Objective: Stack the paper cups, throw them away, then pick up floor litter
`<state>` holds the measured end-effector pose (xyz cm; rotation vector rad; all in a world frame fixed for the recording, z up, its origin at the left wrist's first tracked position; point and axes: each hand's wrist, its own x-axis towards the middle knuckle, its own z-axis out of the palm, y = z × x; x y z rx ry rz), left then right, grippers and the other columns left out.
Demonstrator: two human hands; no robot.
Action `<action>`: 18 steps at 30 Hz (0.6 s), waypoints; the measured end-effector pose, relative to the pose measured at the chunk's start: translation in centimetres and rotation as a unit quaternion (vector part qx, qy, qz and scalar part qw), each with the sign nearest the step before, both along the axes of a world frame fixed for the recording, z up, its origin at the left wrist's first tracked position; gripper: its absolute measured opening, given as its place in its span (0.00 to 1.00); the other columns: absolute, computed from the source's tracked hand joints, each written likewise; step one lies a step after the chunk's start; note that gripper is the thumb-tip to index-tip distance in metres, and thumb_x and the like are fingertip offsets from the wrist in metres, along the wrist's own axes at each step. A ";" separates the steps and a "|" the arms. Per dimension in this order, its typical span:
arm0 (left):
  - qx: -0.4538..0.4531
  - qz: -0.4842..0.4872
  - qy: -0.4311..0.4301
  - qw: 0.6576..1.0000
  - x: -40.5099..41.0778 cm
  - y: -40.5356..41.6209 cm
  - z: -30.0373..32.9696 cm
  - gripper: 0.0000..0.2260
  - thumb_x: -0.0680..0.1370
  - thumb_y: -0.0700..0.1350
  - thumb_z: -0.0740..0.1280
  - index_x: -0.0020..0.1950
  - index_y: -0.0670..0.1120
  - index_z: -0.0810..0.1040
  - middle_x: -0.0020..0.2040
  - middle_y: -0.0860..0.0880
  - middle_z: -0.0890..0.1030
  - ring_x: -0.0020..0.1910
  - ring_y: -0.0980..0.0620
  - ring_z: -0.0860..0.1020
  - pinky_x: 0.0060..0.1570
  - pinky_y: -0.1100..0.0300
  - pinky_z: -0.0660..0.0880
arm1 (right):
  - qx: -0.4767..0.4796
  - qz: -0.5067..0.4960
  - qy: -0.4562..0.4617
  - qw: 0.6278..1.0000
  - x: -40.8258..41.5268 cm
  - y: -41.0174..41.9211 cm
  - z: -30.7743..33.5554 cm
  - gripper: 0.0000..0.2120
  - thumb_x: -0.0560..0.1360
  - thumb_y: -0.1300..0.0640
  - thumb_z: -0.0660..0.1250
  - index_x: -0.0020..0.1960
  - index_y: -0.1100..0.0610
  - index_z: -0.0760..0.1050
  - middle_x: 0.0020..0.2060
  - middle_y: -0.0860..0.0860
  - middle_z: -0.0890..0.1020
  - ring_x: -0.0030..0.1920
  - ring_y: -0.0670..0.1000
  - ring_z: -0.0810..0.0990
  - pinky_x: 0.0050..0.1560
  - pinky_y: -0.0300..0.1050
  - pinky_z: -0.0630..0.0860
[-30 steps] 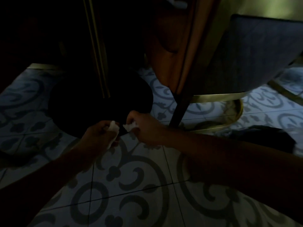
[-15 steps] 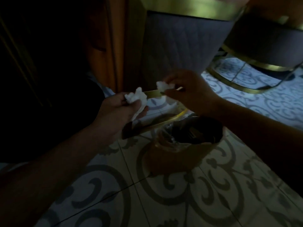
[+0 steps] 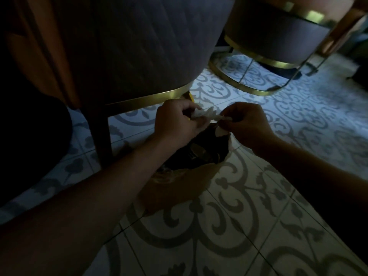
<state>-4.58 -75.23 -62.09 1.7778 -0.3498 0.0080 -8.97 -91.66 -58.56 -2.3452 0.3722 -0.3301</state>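
The scene is dim. My left hand (image 3: 177,121) pinches a crumpled white tissue (image 3: 200,114) above a small brown waste bin (image 3: 179,188) with a dark liner that stands on the patterned floor. My right hand (image 3: 246,124) is close beside it and grips another white scrap of paper (image 3: 221,118); both scraps nearly touch over the bin's mouth. A further pale piece (image 3: 220,133) shows just below my right fingers at the bin's rim. No paper cups can be made out inside the dark bin.
A grey upholstered chair (image 3: 143,48) with a gold base band stands right behind the bin. A second chair (image 3: 274,34) with a gold ring base (image 3: 249,90) is at the back right. A dark round shape (image 3: 33,140) lies at the left on the tiled floor (image 3: 249,226).
The view swung right from under the table to the bin. Both hands carried the white scraps over the bin's opening and came closer together.
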 end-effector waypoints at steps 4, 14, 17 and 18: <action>0.083 0.037 -0.014 0.996 0.7 -1.1 -1.3 0.13 0.64 0.51 0.78 0.44 0.49 0.83 0.42 0.51 0.85 0.43 0.54 0.81 0.44 0.58 0.78 | 0.012 -0.032 0.017 0.999 0.2 -0.3 -1.0 0.04 0.71 0.58 0.72 0.44 0.53 0.78 0.42 0.49 0.81 0.40 0.45 0.80 0.34 0.35 0.72; 0.076 0.004 -0.016 0.997 1.3 -0.3 -1.1 0.06 0.69 0.45 0.74 0.45 0.50 0.82 0.39 0.55 0.82 0.43 0.58 0.81 0.48 0.61 0.77 | -0.026 -0.033 0.041 0.998 0.8 -0.3 -1.6 0.09 0.71 0.57 0.72 0.51 0.53 0.78 0.46 0.46 0.78 0.46 0.45 0.79 0.42 0.39 0.78; 0.059 0.019 -0.028 0.998 1.3 1.2 -0.7 0.03 0.70 0.44 0.73 0.43 0.50 0.82 0.36 0.57 0.81 0.39 0.62 0.79 0.41 0.67 0.73 | -0.013 -0.016 0.040 0.999 1.6 0.5 -1.6 0.08 0.73 0.59 0.70 0.52 0.54 0.78 0.46 0.45 0.78 0.44 0.41 0.77 0.40 0.34 0.75; 0.048 0.024 -0.026 0.998 1.2 1.7 -0.5 0.02 0.71 0.44 0.72 0.43 0.49 0.82 0.37 0.56 0.82 0.38 0.62 0.79 0.40 0.67 0.74 | -0.012 -0.018 0.035 0.999 1.8 1.1 -1.2 0.08 0.73 0.59 0.70 0.51 0.54 0.78 0.47 0.46 0.79 0.44 0.41 0.77 0.39 0.34 0.74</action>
